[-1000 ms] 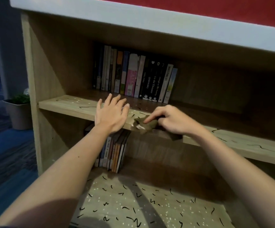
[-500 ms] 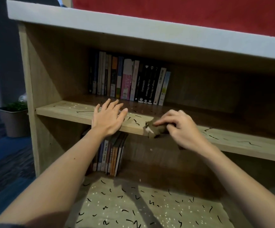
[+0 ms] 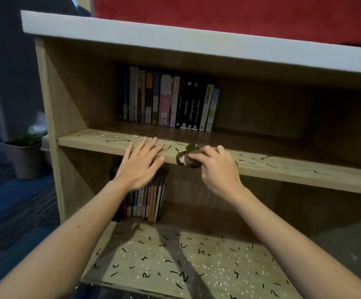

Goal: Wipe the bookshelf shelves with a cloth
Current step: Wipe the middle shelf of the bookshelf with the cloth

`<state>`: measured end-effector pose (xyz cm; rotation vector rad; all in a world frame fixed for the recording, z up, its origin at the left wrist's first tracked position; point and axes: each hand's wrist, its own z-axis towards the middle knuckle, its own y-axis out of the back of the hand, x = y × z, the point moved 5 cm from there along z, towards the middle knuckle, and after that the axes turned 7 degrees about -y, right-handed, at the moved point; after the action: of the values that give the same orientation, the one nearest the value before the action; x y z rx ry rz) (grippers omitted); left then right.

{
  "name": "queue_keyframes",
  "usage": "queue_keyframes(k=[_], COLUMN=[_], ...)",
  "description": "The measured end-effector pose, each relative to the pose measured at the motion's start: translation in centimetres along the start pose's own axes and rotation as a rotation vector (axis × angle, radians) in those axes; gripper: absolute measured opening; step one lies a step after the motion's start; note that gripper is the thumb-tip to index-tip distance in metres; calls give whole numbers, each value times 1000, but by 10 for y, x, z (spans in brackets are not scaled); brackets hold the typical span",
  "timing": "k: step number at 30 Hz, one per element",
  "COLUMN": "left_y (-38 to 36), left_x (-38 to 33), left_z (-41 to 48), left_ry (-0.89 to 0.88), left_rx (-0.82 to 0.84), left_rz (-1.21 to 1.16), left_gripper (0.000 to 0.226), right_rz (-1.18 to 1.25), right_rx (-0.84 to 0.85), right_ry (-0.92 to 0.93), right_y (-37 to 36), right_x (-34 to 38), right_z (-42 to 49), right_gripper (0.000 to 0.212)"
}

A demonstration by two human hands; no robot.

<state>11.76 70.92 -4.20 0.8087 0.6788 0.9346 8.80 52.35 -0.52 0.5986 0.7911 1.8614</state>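
1. Our right hand (image 3: 216, 169) pinches a small, crumpled olive-brown fabric cloth (image 3: 186, 158) between thumb and curled fingers. The wad sits on the front lip of the pale wood-grain middle shelf (image 3: 304, 169) and slightly overhangs its edge.
2. Just left of that grip, our left hand (image 3: 140, 165) lies palm down on the same board, fingers straight and spread, holding nothing. We judge that it braces us while the other hand scrubs.
3. We take the cloth to be bunched so that pressure lands on one small patch. Black squiggles and white specks dot the board on both sides of the grip, so wiping here looks unfinished.
4. Behind the grip, a row of upright paperback books (image 3: 166, 100) stands against the back panel, leaving the front strip open to the cloth.
5. Below the grip and to its left stands a shorter row of thin upright books (image 3: 149, 201). Nearer us, the speckled bottom shelf (image 3: 175, 255) carries the same marks.
6. The boards look smooth, hard and flat, and we expect marks to lift easily. The cloth looks soft and limp.
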Motion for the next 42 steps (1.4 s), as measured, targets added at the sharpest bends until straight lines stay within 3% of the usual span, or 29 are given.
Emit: queue_keyframes(k=[1,3,5,8,11,15,18,23,25,29,34,38,42], left_y=[0,1,1,2,9,23,36,28,25,23,24,24,23], left_x=[2,4,3,2,4,15,32,51,53,54,56,56,56], left_z=[-2,-1,-1,-2,-3,6,29,48,49,50,48,49,49], left_ry=[-7,-5,3,-6,-6,-4,46,235,246,276,279,279,273], left_rx=[7,18,5,7,-1,-90,-157,-145,-150,-164,-198,-194,-193], left_rz=[-13,-34,-37,-34,-86,-81,-58,18,59,64,48,34,29], left_gripper=[62,53,49,48,48,46,44,49,51,52,51,51,50], right_rz=[36,128,74,-42,66,85,130,152,156,3,36,147,247], right_rx=[11,-127,-176,42,-53,106,13,242,294,415,521,614,581], right_ry=[-19,-14,41,96,16,-11,-77,-226,-324,-348,-260,-33,203], right_y=[3,17,17,-5,5,-4,7,-31,-52,-99,-137,-126,-82], right_x=[1,7,17,25,17,12,-1,-31,-48,-61,-34,11,30], right_z=[3,5,3,-5,6,21,55,126,155,190,204,191,143], right_gripper=[38,38,41,44,44,41,42,50,51,44,40,44,45])
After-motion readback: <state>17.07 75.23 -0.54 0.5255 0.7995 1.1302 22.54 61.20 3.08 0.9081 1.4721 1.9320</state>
